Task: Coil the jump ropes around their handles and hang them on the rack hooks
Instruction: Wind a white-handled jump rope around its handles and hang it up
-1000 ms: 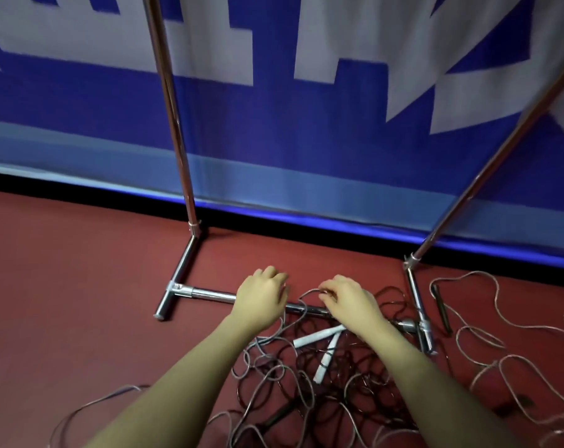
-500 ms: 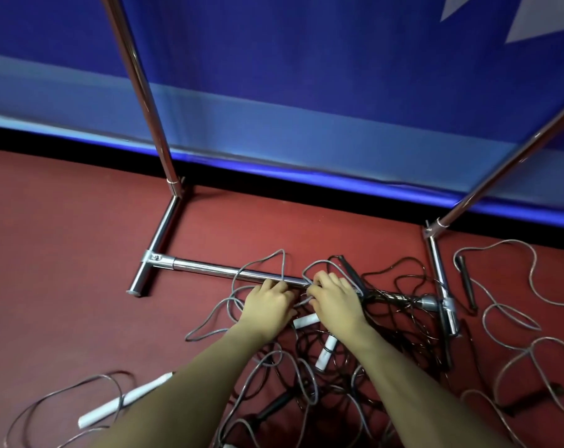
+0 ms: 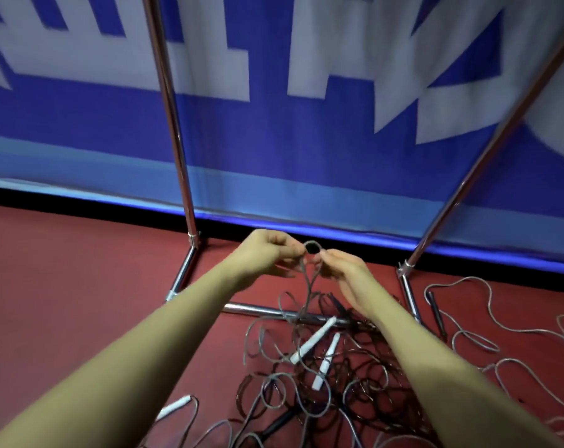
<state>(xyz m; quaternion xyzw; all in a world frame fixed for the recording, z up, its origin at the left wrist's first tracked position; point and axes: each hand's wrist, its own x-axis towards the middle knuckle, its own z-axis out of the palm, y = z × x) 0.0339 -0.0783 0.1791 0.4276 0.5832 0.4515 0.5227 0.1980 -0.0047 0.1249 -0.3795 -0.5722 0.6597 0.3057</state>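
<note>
A tangle of grey and black jump ropes (image 3: 326, 379) lies on the red floor at the foot of the chrome rack (image 3: 183, 176). Two white handles (image 3: 313, 341) lie side by side in the pile. My left hand (image 3: 267, 253) and my right hand (image 3: 342, 270) are raised above the pile, and both pinch a loop of grey rope (image 3: 308, 276). The loop's two strands hang down into the tangle. No rack hooks are in view.
The rack's lower crossbar (image 3: 255, 308) runs under my forearms, with its right post (image 3: 487, 156) slanting up. Another white handle (image 3: 174, 407) lies at the lower left. A black handle (image 3: 435, 312) and loose grey rope lie at the right. A blue and white banner stands behind.
Both hands have risen from the pile on the floor, lifting a loop of grey rope with them. The camera has tilted up toward the banner.
</note>
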